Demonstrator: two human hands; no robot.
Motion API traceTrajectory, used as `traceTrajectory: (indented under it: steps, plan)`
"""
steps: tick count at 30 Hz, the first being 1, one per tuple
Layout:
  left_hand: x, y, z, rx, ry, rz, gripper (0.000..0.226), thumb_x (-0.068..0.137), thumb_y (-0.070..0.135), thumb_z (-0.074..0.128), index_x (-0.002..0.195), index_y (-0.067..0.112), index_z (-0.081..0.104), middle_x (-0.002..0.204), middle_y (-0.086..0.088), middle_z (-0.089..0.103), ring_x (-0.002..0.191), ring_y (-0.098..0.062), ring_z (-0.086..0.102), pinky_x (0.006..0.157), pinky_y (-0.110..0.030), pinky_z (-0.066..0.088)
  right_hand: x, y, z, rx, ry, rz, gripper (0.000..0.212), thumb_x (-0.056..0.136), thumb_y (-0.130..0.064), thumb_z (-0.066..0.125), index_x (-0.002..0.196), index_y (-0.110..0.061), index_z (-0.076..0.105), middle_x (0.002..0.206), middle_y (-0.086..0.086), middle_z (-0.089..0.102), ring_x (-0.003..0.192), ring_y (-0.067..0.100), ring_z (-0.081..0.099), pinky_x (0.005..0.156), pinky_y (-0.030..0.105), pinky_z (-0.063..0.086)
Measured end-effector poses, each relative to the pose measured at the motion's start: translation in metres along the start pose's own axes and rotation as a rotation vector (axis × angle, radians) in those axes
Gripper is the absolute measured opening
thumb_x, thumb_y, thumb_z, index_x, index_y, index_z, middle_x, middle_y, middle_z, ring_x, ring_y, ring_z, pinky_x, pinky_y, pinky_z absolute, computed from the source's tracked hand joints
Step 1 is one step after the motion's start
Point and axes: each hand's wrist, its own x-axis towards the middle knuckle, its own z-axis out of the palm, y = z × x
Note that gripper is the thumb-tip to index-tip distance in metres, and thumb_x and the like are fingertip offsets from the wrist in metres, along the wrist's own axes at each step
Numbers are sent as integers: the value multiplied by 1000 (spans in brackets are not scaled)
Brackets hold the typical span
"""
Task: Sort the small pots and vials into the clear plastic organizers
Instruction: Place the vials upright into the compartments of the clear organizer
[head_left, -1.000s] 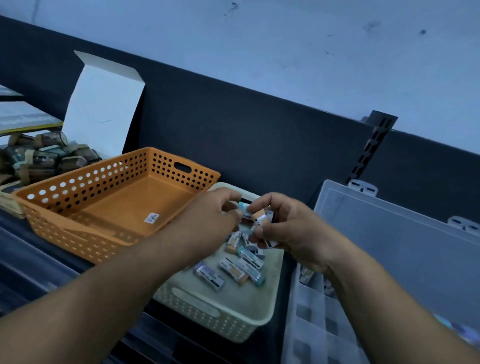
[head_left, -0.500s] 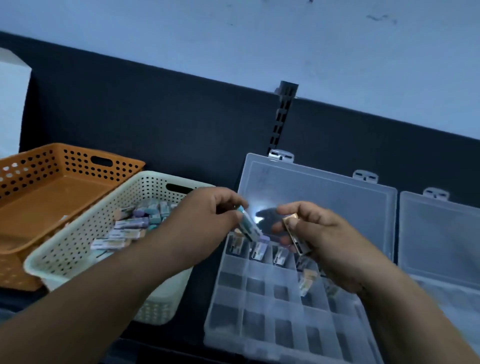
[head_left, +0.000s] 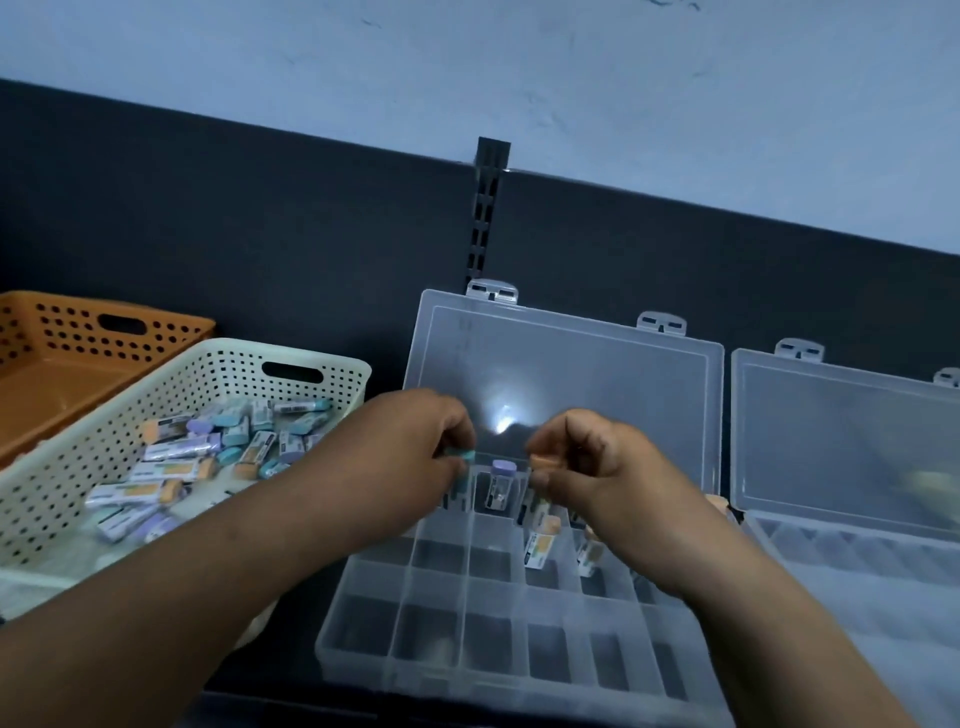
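Note:
A clear plastic organizer (head_left: 498, 649) lies open in front of me, its lid (head_left: 571, 395) leaning on the dark back panel. My left hand (head_left: 410, 457) pinches a teal-capped vial (head_left: 464, 467) over the organizer's back row. My right hand (head_left: 587, 462) pinches an orange-capped vial (head_left: 543, 462) over the same row. Between them a purple-capped vial (head_left: 501, 483) stands in a back cell. Two orange-capped vials (head_left: 543, 540) stand in cells of the second row. A cream perforated basket (head_left: 218, 364) on the left holds several more vials (head_left: 208, 457).
An orange perforated basket (head_left: 67, 353) stands at the far left, behind the cream one. A second clear organizer (head_left: 852, 566) lies open on the right, its lid up. A slotted shelf upright (head_left: 485, 208) runs up the dark back panel.
Both hands have dropped from above the organizer towards its back row, each still holding its vial. The view has shifted slightly right, showing more of the second organizer.

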Motion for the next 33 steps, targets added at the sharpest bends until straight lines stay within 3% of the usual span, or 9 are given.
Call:
traceTrajectory:
  steps: [6,10,15,19,26,33]
  plan:
    - [1,-9,6,110,-47,24,9,88,27,64,91,35,63,84,18,55,77,1,54,65,-16,39,10,10,17,-215,-16,-86,9,83,-17,71,83,-23,64,77,-7,66,73,10,63,72,36,54]
    - [4,-14,19,210,-53,47,15,88,29,62,102,30,68,102,12,65,100,-8,54,82,-23,41,13,17,28,-335,-8,-134,7,79,-18,72,82,-23,67,80,-11,67,78,7,62,76,29,51]
    - [5,-21,31,279,-52,91,19,89,30,59,105,32,68,113,13,65,110,-11,52,96,-27,37,16,28,38,-499,-11,-189,9,78,-14,67,79,-23,67,82,-8,64,83,6,50,66,12,36]
    - [7,-26,36,317,-51,121,21,89,29,58,108,33,67,119,15,62,114,-12,51,98,-27,34,18,35,42,-545,1,-206,9,76,-15,67,79,-23,68,76,-13,56,82,4,43,69,8,33]
    - [9,-31,42,377,-66,108,21,85,31,60,107,33,62,110,12,62,109,-14,52,92,-31,33,16,34,44,-584,-12,-159,11,79,-18,66,88,-25,65,85,-13,58,93,8,45,76,23,36]
    - [6,-34,39,336,-54,98,34,82,37,64,115,35,57,116,11,58,109,-16,48,93,-33,35,16,26,44,-582,-40,-123,18,77,-25,68,92,-29,61,92,-11,61,94,8,45,73,19,36]
